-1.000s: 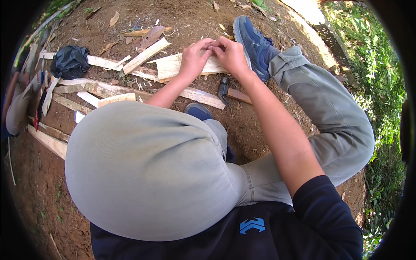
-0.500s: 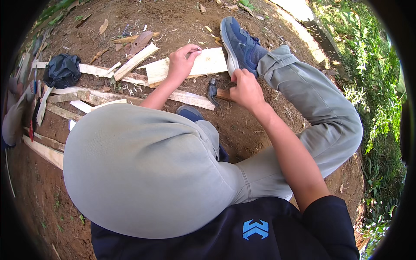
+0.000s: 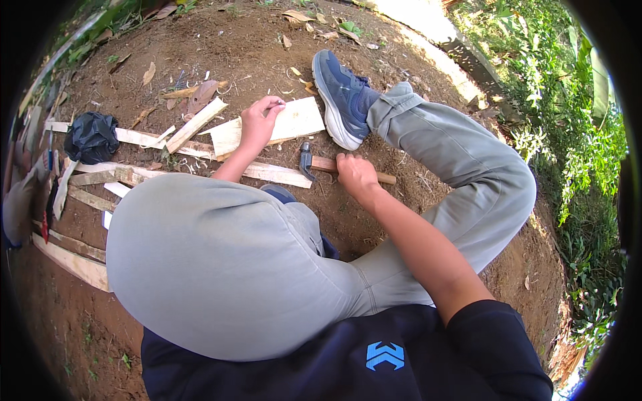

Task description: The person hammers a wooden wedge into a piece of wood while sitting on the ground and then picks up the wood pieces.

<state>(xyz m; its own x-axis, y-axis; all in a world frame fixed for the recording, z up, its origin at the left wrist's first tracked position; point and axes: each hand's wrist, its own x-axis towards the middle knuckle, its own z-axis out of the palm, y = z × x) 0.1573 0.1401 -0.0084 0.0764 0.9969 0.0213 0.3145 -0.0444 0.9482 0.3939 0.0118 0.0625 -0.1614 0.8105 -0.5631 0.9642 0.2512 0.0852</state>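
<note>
Right hand (image 3: 359, 177) has lowered; hammer handle (image 3: 325, 164) within curled fingers (image 3: 344, 162).

Bright daylight falls on the foliage (image 3: 545, 110); left edge seems blurred, bent.

From far away I see a crumpled black bag (image 3: 91, 138) at the left. A big brown leaf (image 3: 202, 97) lies on the dirt (image 3: 241, 53) to its right, and green plants (image 3: 545, 87) grow at the far right.
</note>
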